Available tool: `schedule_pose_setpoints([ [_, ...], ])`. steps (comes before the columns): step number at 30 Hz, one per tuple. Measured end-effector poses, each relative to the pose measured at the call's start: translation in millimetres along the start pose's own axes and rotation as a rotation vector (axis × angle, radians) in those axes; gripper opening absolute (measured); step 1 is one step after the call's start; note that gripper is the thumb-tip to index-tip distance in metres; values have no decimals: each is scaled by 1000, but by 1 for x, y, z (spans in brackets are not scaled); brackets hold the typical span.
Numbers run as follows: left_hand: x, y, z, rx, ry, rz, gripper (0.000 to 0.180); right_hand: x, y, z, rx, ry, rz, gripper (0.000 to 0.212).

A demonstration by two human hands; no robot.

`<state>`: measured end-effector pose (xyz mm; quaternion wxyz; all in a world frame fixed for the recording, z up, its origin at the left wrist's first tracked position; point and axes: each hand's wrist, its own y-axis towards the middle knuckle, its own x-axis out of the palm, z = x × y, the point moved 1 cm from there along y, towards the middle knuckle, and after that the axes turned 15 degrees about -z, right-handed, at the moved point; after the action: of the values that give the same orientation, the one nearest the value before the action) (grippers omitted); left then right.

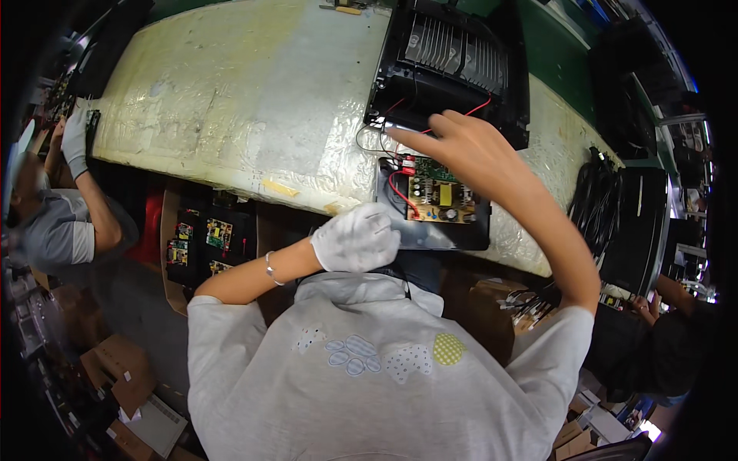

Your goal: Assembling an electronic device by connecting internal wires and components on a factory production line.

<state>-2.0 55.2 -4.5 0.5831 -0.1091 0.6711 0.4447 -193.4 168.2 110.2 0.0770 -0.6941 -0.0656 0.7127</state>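
My left hand point(357, 240), in a white glove, is closed at the bench's near edge, beside the left side of a black plate point(466, 235). What its curled fingers hold, if anything, is hidden. A circuit board point(440, 201) with a yellow transformer and red leads lies on that plate. Above the board reaches my bare right hand point(469, 150). Its index finger points left and its tip meets a thin dark wire point(360, 138) looping from the board; the thumb is out of sight. Just beyond stands a black housing point(453, 69) with a ribbed metal part and red wires.
A film-covered bench point(231, 100) spans the far side. Under its left edge is a carton point(175, 288) of circuit boards. Black cables point(596, 192) bundle at the right. One co-worker's gloved hand point(75, 142) shows at far left; another person point(669, 330) is at the right edge.
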Motion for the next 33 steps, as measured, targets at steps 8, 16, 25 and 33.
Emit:
schedule_pose_setpoints([
  [8, -49, 36, 14, -161, -358, 68, 28, -5, 59, 5, -167, 117, -335, 18],
  [16, -38, 41, -49, -563, -425, 221, 51, -50, 10, 19, -87, 564, -308, 21],
  [25, -45, 65, -88, -401, -822, 51, 33, -33, -8, 17, 125, 666, 21, 27],
  [33, -23, 70, -107, -353, -825, 140, 37, -32, -28, 19, -33, 516, 251, 31],
])
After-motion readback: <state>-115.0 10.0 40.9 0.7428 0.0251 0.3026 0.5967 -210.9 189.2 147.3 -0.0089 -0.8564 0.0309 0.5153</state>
